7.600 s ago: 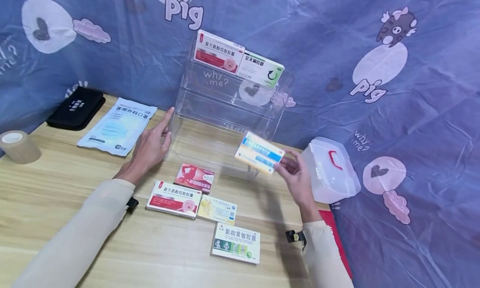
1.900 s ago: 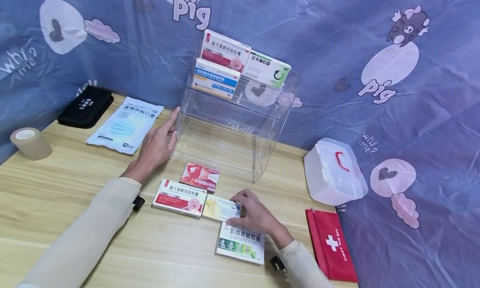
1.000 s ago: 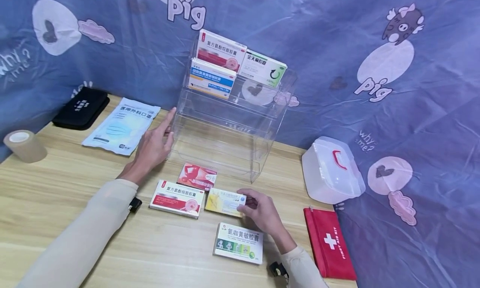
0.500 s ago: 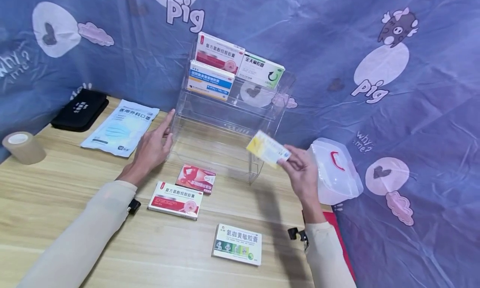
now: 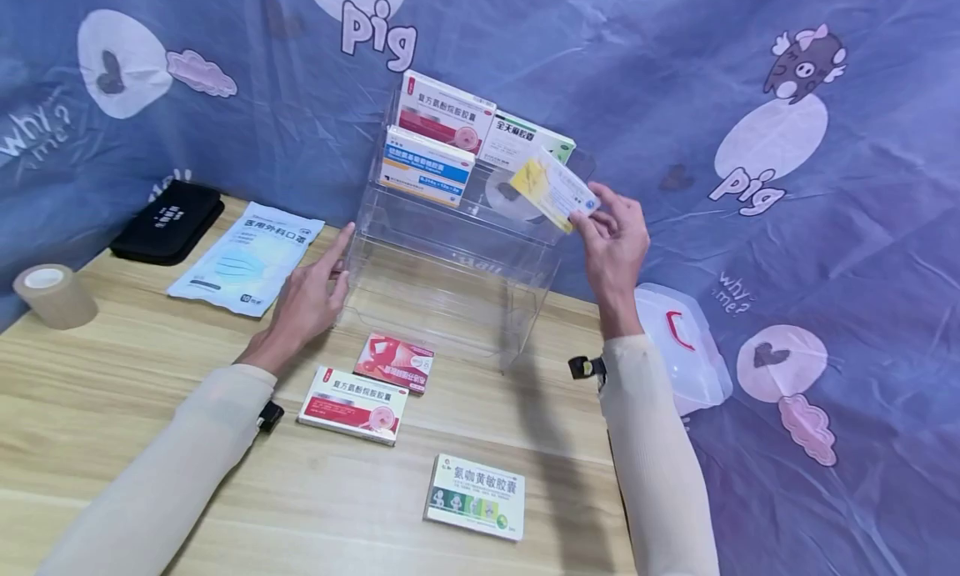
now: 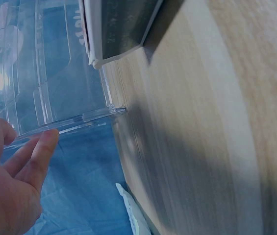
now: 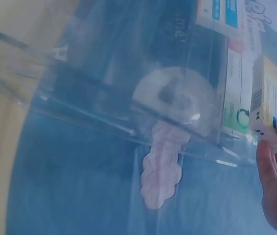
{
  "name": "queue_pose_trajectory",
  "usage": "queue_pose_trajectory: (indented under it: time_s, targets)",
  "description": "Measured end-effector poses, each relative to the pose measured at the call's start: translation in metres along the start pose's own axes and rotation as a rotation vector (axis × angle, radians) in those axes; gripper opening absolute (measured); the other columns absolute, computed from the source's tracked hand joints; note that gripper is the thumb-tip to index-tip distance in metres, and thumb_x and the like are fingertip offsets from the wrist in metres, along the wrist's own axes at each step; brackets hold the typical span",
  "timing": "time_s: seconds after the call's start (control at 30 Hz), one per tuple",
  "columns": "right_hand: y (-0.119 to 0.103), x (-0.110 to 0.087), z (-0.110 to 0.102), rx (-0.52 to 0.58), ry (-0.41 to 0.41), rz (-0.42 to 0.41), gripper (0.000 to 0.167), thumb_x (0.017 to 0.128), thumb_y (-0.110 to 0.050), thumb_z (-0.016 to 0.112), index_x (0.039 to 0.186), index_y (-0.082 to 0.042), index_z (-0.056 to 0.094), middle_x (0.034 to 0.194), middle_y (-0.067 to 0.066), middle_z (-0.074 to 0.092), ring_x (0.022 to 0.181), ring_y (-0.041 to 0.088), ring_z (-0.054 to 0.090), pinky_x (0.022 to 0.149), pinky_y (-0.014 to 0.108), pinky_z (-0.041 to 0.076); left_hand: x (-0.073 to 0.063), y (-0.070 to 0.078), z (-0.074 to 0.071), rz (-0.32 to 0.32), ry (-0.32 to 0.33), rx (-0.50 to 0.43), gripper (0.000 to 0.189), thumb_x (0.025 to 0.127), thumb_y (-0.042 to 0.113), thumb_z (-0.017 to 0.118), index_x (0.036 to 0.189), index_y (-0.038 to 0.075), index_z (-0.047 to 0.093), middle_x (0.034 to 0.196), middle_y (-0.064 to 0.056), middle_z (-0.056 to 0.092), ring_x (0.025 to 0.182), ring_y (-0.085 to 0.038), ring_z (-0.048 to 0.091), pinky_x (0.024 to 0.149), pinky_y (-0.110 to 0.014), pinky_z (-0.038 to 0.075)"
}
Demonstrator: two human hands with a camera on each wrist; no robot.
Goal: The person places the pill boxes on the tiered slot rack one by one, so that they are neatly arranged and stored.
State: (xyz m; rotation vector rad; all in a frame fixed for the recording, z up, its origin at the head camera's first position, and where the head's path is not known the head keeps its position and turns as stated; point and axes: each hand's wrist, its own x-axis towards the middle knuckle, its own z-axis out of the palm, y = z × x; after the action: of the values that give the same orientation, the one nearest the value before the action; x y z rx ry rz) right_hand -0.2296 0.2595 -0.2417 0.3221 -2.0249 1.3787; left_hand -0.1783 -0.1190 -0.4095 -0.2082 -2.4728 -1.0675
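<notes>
My right hand (image 5: 617, 238) pinches a yellow-and-white medicine box (image 5: 553, 191) by its right end, tilted, in front of the upper right of a clear acrylic display rack (image 5: 450, 284). In the right wrist view the same medicine box (image 7: 275, 98) sits between thumb and fingers. My left hand (image 5: 309, 301) rests with extended fingers against the rack's left side; the left wrist view shows its fingertips (image 6: 50, 137) touching the clear edge. On the top tier stand a red-and-white box (image 5: 446, 113) and a green-and-white box (image 5: 517, 138). A blue-and-orange box (image 5: 426, 167) stands one tier lower, at left.
On the table lie a small red box (image 5: 393, 362), a red-and-white box (image 5: 354, 403) and a green-and-white box (image 5: 475, 497). Left are a mask packet (image 5: 246, 259), a black case (image 5: 167, 222) and a tape roll (image 5: 56, 297). A white plastic container (image 5: 682, 351) stands right.
The blue-and-orange box went from my right hand onto the rack. My right hand then took the yellow-and-white box from the table and raised it to the rack. The left hand stays at the rack's side.
</notes>
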Motion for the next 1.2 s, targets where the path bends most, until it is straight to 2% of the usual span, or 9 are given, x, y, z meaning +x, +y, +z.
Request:
queue_pose_trajectory:
  time_s: [0.2, 0.3, 0.47, 0.57, 0.8, 1.03, 1.2]
  targets:
    - [-0.003, 0.022, 0.019, -0.127, -0.030, -0.043, 0.042, 0.089, 0.008, 0.081, 0.129, -0.005, 0.078, 0.110, -0.005, 0.056, 0.104, 0.020, 0.077, 0.086, 0.014, 0.061, 0.001, 0.003, 0.002, 0.016, 0.004, -0.005, 0.080, 0.105, 0.004, 0.061, 0.172, 0.032, 0.027, 0.124, -0.033, 0.074, 0.076, -0.045, 0.072, 0.064, -0.055, 0.058]
    - [0.002, 0.024, 0.026, -0.194, -0.054, -0.057, 0.042, 0.088, 0.009, 0.081, 0.129, -0.004, 0.078, 0.112, 0.000, 0.057, 0.105, 0.028, 0.077, 0.084, 0.013, 0.060, 0.001, 0.004, 0.003, 0.028, 0.004, -0.005, 0.081, 0.104, 0.004, 0.062, 0.172, 0.032, 0.027, 0.122, -0.032, 0.075, 0.071, -0.042, 0.070, 0.062, -0.054, 0.057]
    - [0.008, 0.022, 0.034, -0.274, -0.124, -0.057, 0.042, 0.090, 0.009, 0.079, 0.130, -0.004, 0.078, 0.120, 0.014, 0.056, 0.107, 0.030, 0.075, 0.088, 0.013, 0.060, 0.000, 0.003, 0.003, 0.026, 0.008, 0.001, 0.081, 0.104, 0.004, 0.062, 0.172, 0.032, 0.027, 0.122, -0.031, 0.076, 0.068, -0.040, 0.069, 0.061, -0.053, 0.057]
    - [0.010, 0.021, 0.037, -0.299, -0.147, -0.078, 0.041, 0.090, 0.009, 0.078, 0.129, -0.005, 0.078, 0.123, 0.021, 0.055, 0.108, 0.030, 0.075, 0.091, 0.018, 0.061, 0.000, 0.002, 0.003, 0.024, 0.009, 0.004, 0.081, 0.104, 0.005, 0.062, 0.172, 0.032, 0.027, 0.123, -0.032, 0.075, 0.066, -0.039, 0.068, 0.060, -0.053, 0.056]
    - [0.011, 0.021, 0.046, -0.375, -0.215, -0.169, 0.039, 0.092, 0.011, 0.074, 0.128, -0.003, 0.078, 0.125, 0.025, 0.055, 0.107, 0.034, 0.075, 0.096, 0.034, 0.064, 0.000, -0.001, 0.001, 0.011, 0.011, 0.014, 0.081, 0.104, 0.005, 0.062, 0.172, 0.032, 0.028, 0.122, -0.034, 0.074, 0.059, -0.033, 0.062, 0.055, -0.047, 0.053]
    - [0.013, 0.020, 0.049, -0.541, -0.234, -0.209, 0.037, 0.096, 0.000, 0.075, 0.131, -0.010, 0.078, 0.120, 0.024, 0.060, 0.106, 0.035, 0.070, 0.100, 0.045, 0.060, -0.001, -0.001, 0.000, 0.005, 0.006, 0.009, 0.079, 0.104, 0.005, 0.061, 0.172, 0.031, 0.028, 0.124, -0.033, 0.074, 0.070, -0.042, 0.070, 0.062, -0.054, 0.056]
    - [0.015, 0.019, 0.051, -0.640, -0.264, -0.226, 0.030, 0.099, -0.008, 0.073, 0.129, -0.009, 0.078, 0.117, 0.023, 0.072, 0.109, 0.040, 0.070, 0.102, 0.055, 0.054, 0.000, 0.000, 0.000, 0.015, 0.016, 0.009, 0.080, 0.104, 0.005, 0.062, 0.172, 0.032, 0.028, 0.122, -0.032, 0.075, 0.078, -0.046, 0.073, 0.065, -0.057, 0.058]
